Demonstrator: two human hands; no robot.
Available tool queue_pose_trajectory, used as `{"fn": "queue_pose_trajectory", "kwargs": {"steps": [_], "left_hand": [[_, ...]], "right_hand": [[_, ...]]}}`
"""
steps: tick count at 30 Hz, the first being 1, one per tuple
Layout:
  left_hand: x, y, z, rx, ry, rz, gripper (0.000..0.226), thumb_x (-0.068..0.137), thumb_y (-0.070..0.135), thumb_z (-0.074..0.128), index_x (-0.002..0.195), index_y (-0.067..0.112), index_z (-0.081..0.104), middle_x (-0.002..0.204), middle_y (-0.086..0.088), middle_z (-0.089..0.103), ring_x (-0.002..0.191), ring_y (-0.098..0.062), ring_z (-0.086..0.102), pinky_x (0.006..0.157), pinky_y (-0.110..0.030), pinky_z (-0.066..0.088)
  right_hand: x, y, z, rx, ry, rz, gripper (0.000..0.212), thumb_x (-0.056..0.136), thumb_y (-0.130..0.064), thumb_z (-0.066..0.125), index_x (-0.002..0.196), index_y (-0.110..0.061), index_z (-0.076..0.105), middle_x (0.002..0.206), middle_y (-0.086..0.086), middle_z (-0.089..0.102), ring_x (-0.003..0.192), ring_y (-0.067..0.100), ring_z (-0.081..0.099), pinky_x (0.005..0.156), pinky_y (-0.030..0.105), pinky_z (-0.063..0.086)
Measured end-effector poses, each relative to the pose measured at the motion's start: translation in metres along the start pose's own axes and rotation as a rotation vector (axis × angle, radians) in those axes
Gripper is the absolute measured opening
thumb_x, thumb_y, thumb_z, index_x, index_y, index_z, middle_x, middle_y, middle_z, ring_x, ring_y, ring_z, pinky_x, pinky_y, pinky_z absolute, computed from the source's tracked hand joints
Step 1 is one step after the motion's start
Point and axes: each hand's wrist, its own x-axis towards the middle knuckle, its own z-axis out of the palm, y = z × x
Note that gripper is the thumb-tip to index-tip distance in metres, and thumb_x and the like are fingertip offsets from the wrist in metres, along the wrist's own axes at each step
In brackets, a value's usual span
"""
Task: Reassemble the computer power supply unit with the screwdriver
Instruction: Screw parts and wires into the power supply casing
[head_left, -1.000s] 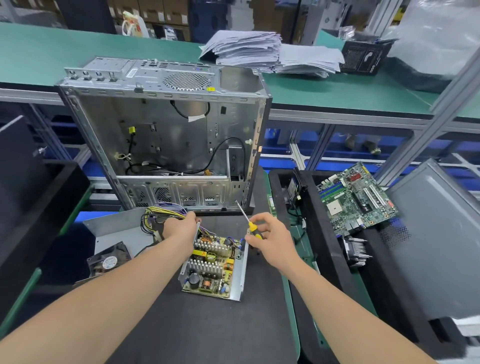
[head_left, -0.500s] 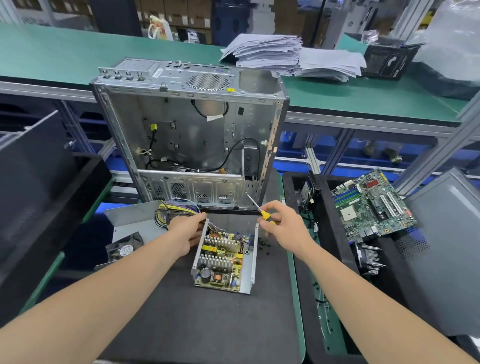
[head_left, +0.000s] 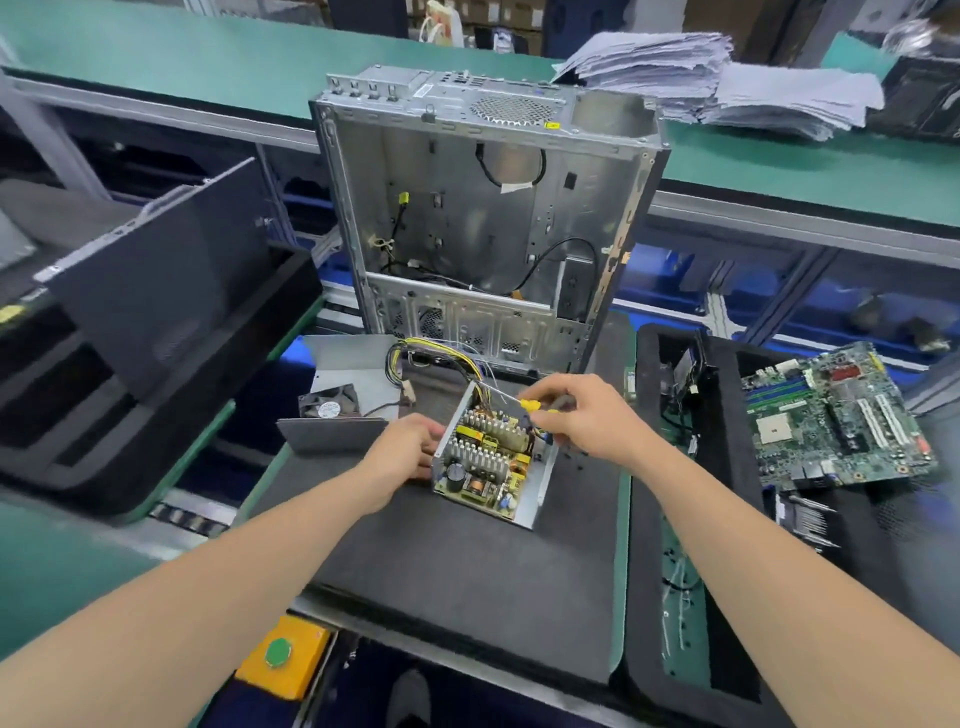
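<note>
Head view: right hand (head_left: 576, 415) is now over the far end of the PSU (head_left: 493, 462). A second ago it sat off the PSU's right side. It grips the screwdriver (head_left: 540, 405), which has gone from tip-up to nearly flat, with the tip pointing left above the wire bundle (head_left: 441, 358).

Left hand (head_left: 410, 452) has slid from the wire corner down to the PSU's left wall and clamps it there. The PSU sits mid-table (head_left: 467, 571), just in front of the case (head_left: 483, 208), with its board exposed.

My read: they're lining up on a fastener at the far end, not driving yet. I can't see a screw on the tip. The cover is still off, so it's early in the reassembly.

Count:
- 1 PSU
- 1 screwdriver
- 1 cover (head_left: 332, 434), left of the PSU
- 1 fan (head_left: 328, 402), behind the cover
- 1 case
- 1 motherboard (head_left: 831, 415), well off to the right
- 2 hands, both busy

Dark specks by the PSU's right wall may be screws, but they're too small to tell.
</note>
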Motion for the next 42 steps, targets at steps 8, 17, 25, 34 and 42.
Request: {"fn": "queue_pose_trajectory", "kwargs": {"steps": [8,17,25,34,42], "left_hand": [[-0.002,-0.051,-0.015,0.445,-0.050,0.304,0.038,0.080,0.008,0.080,0.106,0.027,0.060,0.082,0.009,0.065,0.059,0.005,0.060,0.063,-0.006,0.042],[0.017,-0.059,-0.022,0.540,-0.115,0.510,0.042,0.075,0.034,0.088,0.091,0.037,0.050,0.080,0.012,0.062,0.060,-0.001,0.058,0.057,-0.011,0.040],[0.006,-0.061,-0.007,0.586,0.015,0.494,0.064,0.068,0.082,0.070,0.107,0.040,0.040,0.104,0.022,0.055,0.080,0.008,0.057,0.062,-0.025,0.041],[0.002,-0.083,-0.005,0.524,0.201,1.099,0.054,0.084,0.034,0.081,0.117,0.021,0.041,0.138,-0.013,0.041,0.108,-0.018,0.059,0.081,-0.038,0.058],[0.004,-0.056,0.007,1.052,0.164,1.267,0.037,0.086,0.043,0.076,0.106,0.012,0.070,0.151,-0.019,0.047,0.141,-0.041,0.041,0.108,-0.050,0.043]], "right_hand": [[-0.009,0.008,0.008,0.042,0.066,0.053,0.012,0.101,-0.018,0.068,0.106,-0.028,0.073,0.092,-0.006,0.071,0.065,0.014,0.064,0.064,0.040,0.054],[-0.013,0.000,0.021,0.028,0.156,0.121,0.013,0.100,-0.022,0.069,0.107,-0.030,0.076,0.093,-0.009,0.074,0.063,0.016,0.070,0.064,0.045,0.058],[-0.032,-0.013,0.002,-0.032,0.129,0.156,0.007,0.090,-0.020,0.082,0.091,-0.026,0.078,0.084,-0.002,0.077,0.060,0.022,0.069,0.060,0.035,0.058],[-0.056,-0.031,-0.025,-0.334,0.029,0.137,0.007,0.085,-0.028,0.086,0.084,-0.034,0.081,0.081,-0.012,0.078,0.078,0.009,0.072,0.074,0.031,0.060],[-0.056,-0.051,-0.015,-0.614,-0.031,0.030,0.003,0.088,-0.032,0.081,0.090,-0.034,0.082,0.085,-0.019,0.076,0.084,-0.005,0.062,0.081,0.021,0.046]]}}
